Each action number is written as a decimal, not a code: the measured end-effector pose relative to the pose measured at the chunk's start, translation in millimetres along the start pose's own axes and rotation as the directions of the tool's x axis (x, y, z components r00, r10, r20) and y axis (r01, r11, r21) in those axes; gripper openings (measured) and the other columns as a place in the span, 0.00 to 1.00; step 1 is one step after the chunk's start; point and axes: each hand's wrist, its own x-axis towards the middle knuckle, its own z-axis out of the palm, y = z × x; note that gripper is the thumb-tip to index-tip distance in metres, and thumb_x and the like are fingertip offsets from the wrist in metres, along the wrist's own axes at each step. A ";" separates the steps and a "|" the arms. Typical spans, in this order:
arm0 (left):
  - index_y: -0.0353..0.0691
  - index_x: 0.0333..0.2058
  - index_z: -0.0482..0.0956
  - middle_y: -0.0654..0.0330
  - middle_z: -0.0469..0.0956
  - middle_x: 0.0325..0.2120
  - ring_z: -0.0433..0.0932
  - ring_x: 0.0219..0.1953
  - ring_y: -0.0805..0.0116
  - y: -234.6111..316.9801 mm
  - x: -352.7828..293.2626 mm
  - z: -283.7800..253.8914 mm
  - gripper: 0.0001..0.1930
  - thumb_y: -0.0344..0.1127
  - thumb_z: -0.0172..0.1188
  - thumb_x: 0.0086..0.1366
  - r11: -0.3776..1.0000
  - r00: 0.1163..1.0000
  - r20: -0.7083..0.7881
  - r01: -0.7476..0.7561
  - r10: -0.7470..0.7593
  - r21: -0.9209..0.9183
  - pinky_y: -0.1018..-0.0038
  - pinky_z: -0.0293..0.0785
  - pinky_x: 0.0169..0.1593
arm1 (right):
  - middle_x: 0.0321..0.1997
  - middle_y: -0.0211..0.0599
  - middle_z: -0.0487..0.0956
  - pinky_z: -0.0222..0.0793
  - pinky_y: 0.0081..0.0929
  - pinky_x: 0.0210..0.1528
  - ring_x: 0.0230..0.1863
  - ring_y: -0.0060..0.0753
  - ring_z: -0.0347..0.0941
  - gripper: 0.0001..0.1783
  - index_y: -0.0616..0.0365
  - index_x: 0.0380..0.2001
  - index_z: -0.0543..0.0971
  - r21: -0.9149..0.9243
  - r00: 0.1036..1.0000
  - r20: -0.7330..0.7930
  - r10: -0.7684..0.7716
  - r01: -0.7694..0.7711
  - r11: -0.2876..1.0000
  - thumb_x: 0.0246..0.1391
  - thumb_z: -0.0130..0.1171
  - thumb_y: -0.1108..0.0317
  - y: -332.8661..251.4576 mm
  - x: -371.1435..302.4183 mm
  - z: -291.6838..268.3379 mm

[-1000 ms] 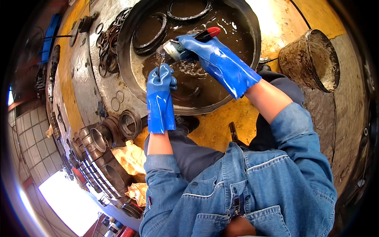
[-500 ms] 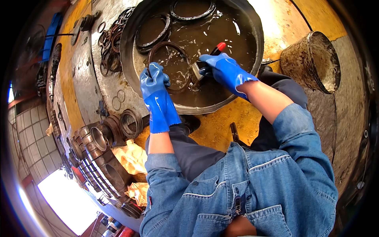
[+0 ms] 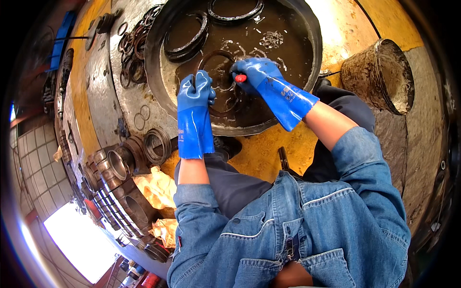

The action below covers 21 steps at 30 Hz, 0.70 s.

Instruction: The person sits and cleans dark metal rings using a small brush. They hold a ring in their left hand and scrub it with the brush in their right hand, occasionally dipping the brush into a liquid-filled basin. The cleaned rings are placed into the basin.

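Observation:
Both my hands wear blue rubber gloves over a wide, round basin (image 3: 152, 79) of murky brown liquid. My left hand (image 3: 196, 92) is closed on the left side of a dark ring (image 3: 217, 52), held low at the liquid with part of it under the surface. Closed round a brush (image 3: 241, 78), my right hand (image 3: 259, 74) is at the ring's right side. Only the red handle end shows now; the earlier frame shows the brush's metal band. The bristles are hidden beneath my glove.
More dark rings (image 3: 187, 52) lie stacked in the basin's left, others (image 3: 235, 21) at its far side. Left of the basin are a heap of rings (image 3: 137, 48), ring stacks (image 3: 157, 145) and metal cylinders (image 3: 120, 162). A dirty bucket (image 3: 362, 74) lies tipped at right.
My right hand has moved left and slightly up, and the brush handle now points toward me. My left hand and the ring have shifted slightly right; the ring sits lower in the liquid.

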 end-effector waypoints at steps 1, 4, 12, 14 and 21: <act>0.35 0.41 0.78 0.63 0.76 0.22 0.73 0.21 0.75 0.6 0.3 0.4 0.20 0.50 0.63 0.77 1.000 1.000 0.002 0.011 -0.011 0.012 0.75 0.71 0.25 | 0.58 0.40 0.85 0.82 0.47 0.55 0.49 0.52 0.86 0.21 0.39 0.55 0.83 -0.042 1.000 -0.003 -0.025 0.025 0.999 0.58 0.67 0.58 -2.0 1.4 -1.8; 0.36 0.40 0.80 0.63 0.76 0.22 0.74 0.22 0.75 4.2 -0.7 0.8 0.19 0.50 0.63 0.77 0.999 0.999 0.013 0.039 -0.039 0.034 0.75 0.71 0.26 | 0.65 0.49 0.80 0.83 0.46 0.50 0.50 0.51 0.86 0.34 0.41 0.68 0.73 -0.168 0.984 0.040 -0.176 0.180 0.969 0.58 0.66 0.63 -22.3 3.2 -25.4; 0.37 0.41 0.81 0.65 0.77 0.23 0.74 0.24 0.76 8.5 -2.4 -8.7 0.19 0.50 0.64 0.77 0.997 0.997 0.042 0.066 -0.068 0.048 0.77 0.72 0.28 | 0.58 0.43 0.85 0.85 0.45 0.41 0.43 0.44 0.89 0.25 0.54 0.57 0.80 -0.340 0.967 0.029 -0.252 0.246 0.907 0.55 0.66 0.69 -31.3 1.0 -38.9; 0.36 0.41 0.81 0.65 0.76 0.22 0.73 0.23 0.76 6.6 -0.2 -6.3 0.19 0.50 0.64 0.76 1.000 1.000 0.015 0.021 -0.021 0.022 0.77 0.72 0.28 | 0.51 0.38 0.87 0.83 0.46 0.50 0.47 0.50 0.87 0.22 0.42 0.56 0.84 -0.065 0.995 0.098 -0.028 0.034 0.997 0.56 0.67 0.65 -10.5 12.2 -31.1; 0.32 0.47 0.78 0.59 0.80 0.31 0.76 0.24 0.75 2.7 -1.9 -1.5 0.18 0.46 0.64 0.76 0.997 0.996 -0.038 -0.078 0.078 -0.023 0.75 0.73 0.27 | 0.33 0.41 0.87 0.77 0.35 0.43 0.36 0.33 0.82 0.20 0.58 0.40 0.88 0.507 0.824 0.438 0.360 -0.557 0.657 0.57 0.66 0.51 -3.4 1.9 -38.9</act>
